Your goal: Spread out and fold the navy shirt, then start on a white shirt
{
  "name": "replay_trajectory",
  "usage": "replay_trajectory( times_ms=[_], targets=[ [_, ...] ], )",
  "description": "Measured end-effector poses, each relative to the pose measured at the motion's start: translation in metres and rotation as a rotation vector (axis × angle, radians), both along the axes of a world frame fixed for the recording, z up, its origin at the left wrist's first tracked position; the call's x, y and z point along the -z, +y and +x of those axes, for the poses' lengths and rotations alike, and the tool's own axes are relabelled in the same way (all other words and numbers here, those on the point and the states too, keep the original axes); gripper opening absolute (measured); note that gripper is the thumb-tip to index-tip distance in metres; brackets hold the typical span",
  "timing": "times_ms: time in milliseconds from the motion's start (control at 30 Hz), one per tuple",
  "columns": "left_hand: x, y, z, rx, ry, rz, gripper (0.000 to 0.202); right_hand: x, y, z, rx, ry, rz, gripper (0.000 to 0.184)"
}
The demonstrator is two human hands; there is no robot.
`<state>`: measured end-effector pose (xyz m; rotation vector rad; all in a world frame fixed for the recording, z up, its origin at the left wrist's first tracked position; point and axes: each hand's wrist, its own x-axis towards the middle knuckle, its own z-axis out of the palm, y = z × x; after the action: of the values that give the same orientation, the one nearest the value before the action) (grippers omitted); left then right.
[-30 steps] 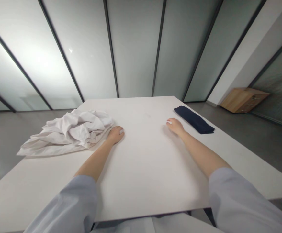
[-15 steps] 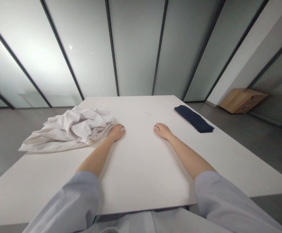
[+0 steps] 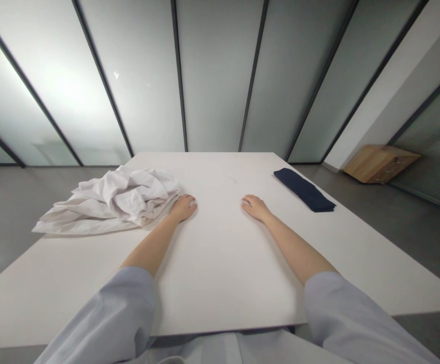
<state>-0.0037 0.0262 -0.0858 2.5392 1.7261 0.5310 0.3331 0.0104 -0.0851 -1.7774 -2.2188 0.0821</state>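
My left hand point(image 3: 184, 208) rests palm down on the white table point(image 3: 220, 273), fingers loosely bent and holding nothing. It lies against the right edge of a crumpled white cloth point(image 3: 113, 201). My right hand point(image 3: 254, 207) lies flat on the bare tabletop near the middle, fingers stretched forward and empty. A folded dark navy cloth point(image 3: 305, 189) sits to its right near the table's right edge, a short way from the hand. Both forearms are bare below pale sleeves.
Frosted glass panels with dark frames stand behind the table. A low wooden cabinet point(image 3: 379, 163) sits on the grey floor at the far right. The white cloth hangs slightly over the table's left edge.
My right hand has slid left, away from the navy cloth toward the table's middle, and has since stayed still. My left hand has kept its place beside the white cloth.
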Motion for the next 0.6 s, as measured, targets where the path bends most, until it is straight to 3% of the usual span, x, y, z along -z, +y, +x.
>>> replay_trajectory(
  times_ms=[400,600],
  targets=[
    [-0.002,-0.003,0.001,-0.002,0.030,-0.002,0.034,0.003,0.001,0.001,0.000,-0.008,0.008,0.034],
    [-0.026,-0.016,0.008,-0.070,0.155,0.036,0.034,0.002,-0.001,-0.001,0.012,-0.024,0.017,0.036]
  ],
)
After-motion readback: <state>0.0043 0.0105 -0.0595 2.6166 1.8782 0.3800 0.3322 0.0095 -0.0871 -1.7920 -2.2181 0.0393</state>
